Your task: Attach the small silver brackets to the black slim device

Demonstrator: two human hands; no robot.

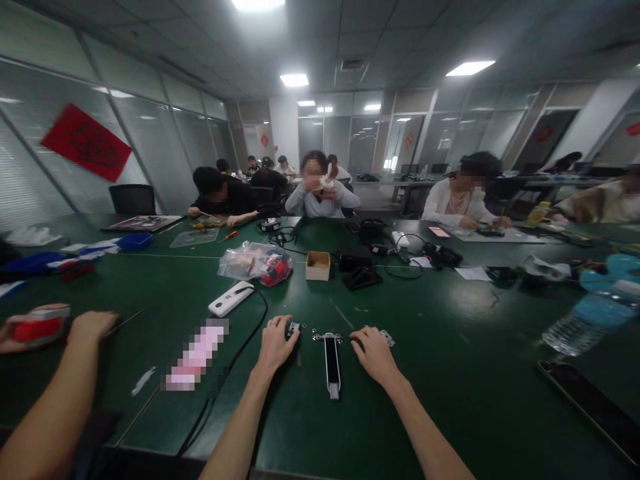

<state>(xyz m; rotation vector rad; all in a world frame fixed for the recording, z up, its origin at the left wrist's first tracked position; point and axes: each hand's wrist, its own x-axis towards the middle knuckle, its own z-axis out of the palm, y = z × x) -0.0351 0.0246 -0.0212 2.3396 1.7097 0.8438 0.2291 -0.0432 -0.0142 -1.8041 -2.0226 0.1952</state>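
Observation:
A long black and silver metal bracket (332,363) lies on the green table (410,407) between my two hands. My left hand (275,345) rests on the table with its fingers curled over a small silver metal piece (293,328). My right hand (373,350) lies knuckles up to the right of the bracket, fingers bent, beside another small silver piece (387,338). Tiny screws or washers (311,330) lie between the hands.
A co-worker's arm (55,400) and hands with a red object (37,328) are at the left. A white device (231,298) with a black cable, a plastic bag (250,262), a small cardboard box (318,265), a water bottle (590,320) and seated people surround.

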